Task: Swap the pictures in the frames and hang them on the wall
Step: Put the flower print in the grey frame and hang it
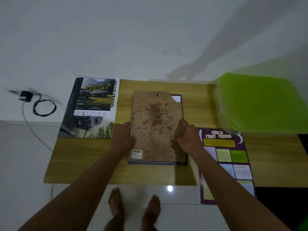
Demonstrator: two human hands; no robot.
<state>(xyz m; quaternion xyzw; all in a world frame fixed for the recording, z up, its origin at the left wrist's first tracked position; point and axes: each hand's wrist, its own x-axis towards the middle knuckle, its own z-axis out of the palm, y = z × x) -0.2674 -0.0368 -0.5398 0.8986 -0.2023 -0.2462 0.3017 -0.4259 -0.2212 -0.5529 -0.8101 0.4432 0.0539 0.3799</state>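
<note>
Picture frame (pixel 181 163): dark, lying face down on the middle of the wooden table (pixel 150 174), its near edge and right side showing around the backing.
Backing board (pixel 155 124): brown, blotched with darker stains, seated on the frame's back; a small metal hanger (pixel 157 94) at its far edge, a white barcode sticker (pixel 137 154) at its near left corner.
Chipped corner: the board's far right corner is broken away, and white paper (pixel 176 98) shows in the gap.
Left hand (pixel 122 137): flat against the board's left edge, fingers together and curled over that edge.
Right hand (pixel 187 135): on the board's right edge, fingers bent and pressed on the board, thumb toward the middle; whether it pinches the board I cannot tell.
Truck poster (pixel 93 104): a vehicle advert, lying on the table's far left corner, just beside the frame.
Purple poster (pixel 225 157): titled sheet with coloured boxes, to the right of the frame, hanging over the table's near edge.
Green box (pixel 260 102): translucent lime plastic, at the table's far right, blurred.
Charger and cable (pixel 40 105): black plug at the white wall, cord looped beneath it.
Bare feet (pixel 133 205): on the white tiled floor, in front of the table.
</note>
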